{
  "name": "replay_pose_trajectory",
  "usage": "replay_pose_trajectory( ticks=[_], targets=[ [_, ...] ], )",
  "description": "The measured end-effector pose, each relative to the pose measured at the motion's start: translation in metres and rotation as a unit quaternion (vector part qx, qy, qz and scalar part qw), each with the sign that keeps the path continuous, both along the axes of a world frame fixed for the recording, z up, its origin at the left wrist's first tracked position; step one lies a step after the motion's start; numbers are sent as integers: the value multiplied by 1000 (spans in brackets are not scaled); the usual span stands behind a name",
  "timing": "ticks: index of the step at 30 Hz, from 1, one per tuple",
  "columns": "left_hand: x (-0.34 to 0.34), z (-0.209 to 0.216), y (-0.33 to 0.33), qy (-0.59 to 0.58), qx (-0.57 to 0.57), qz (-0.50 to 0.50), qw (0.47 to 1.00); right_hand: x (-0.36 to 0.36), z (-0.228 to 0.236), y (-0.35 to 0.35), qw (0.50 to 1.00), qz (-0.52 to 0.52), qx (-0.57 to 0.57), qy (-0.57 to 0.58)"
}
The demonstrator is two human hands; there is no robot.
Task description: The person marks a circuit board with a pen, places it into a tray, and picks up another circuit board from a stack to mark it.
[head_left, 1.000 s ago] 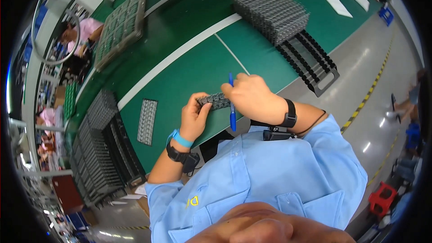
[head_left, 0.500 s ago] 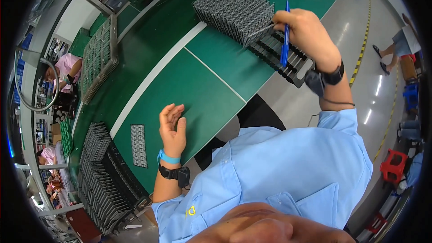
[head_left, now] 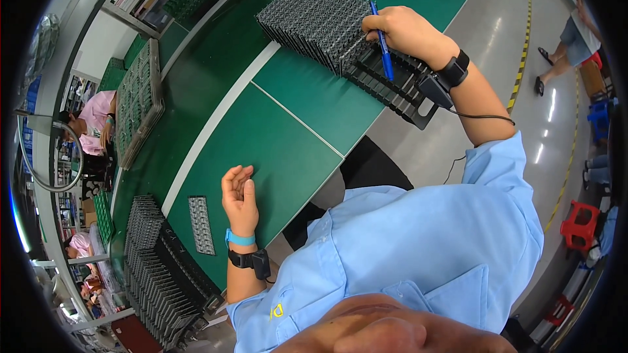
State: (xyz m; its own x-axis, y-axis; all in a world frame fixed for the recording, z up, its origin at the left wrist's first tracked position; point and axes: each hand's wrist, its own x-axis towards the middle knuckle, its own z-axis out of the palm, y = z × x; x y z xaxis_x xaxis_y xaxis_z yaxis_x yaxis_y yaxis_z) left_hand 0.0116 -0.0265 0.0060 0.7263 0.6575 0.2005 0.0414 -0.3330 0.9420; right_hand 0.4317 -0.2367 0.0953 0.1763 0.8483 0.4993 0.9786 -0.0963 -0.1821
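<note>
My right hand (head_left: 412,34) is at the near end of a black slotted rack (head_left: 413,112). A blue pen (head_left: 386,59) sticks out from its closed fingers, which also touch the end of a row of grey circuit panels (head_left: 314,16) standing upright in that rack. Whether the fingertips still grip the last panel, I cannot tell. My left hand (head_left: 240,201) hovers over the green table (head_left: 288,150), fingers loosely bent, thumb apart, nothing in it. Beside it a single grey circuit panel (head_left: 201,225) lies flat.
At the lower left stands another black rack (head_left: 186,258) filled with similar panels. A large tray (head_left: 140,104) leans at the far left, near a co-worker in pink (head_left: 95,121). The table's near edge runs diagonally, with floor and a red stool (head_left: 581,225) to the right.
The panel at my right hand was tilted out from the row and now stands in line with the others. My left hand keeps its pose. The whole view has shifted slightly.
</note>
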Motion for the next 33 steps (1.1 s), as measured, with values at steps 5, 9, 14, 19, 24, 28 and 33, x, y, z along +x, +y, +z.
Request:
replay_pose_trajectory(
  ticks=[5, 9, 14, 19, 24, 28, 33],
  targets=[
    [1, 0, 0, -1, -2, -2, 1000, 1, -4, 6, 999, -4, -20, -33],
    [0, -1, 0, -4, -3, -2, 1000, 2, -5, 7, 999, 1, -28, -32],
    [1, 2, -1, 10, -3, -5, 1000, 5, -6, 8, 999, 1, -38, -34],
    [1, 3, 1, 12, 2, -9, 1000, -1, -14, 9, 993, -21, 57, -97],
    [-3, 3, -2, 2, 12, 5, 1000, -7, -23, 14, 991, 32, 97, -89],
    [-6, 6, 7, 7, 52, 25, 998, -19, -9, 8, 993, -14, 89, -69],
    [-52, 54, 20, 156, 255, 156, 941, -57, 11, -14, 990, -22, 117, -72]
  ],
)
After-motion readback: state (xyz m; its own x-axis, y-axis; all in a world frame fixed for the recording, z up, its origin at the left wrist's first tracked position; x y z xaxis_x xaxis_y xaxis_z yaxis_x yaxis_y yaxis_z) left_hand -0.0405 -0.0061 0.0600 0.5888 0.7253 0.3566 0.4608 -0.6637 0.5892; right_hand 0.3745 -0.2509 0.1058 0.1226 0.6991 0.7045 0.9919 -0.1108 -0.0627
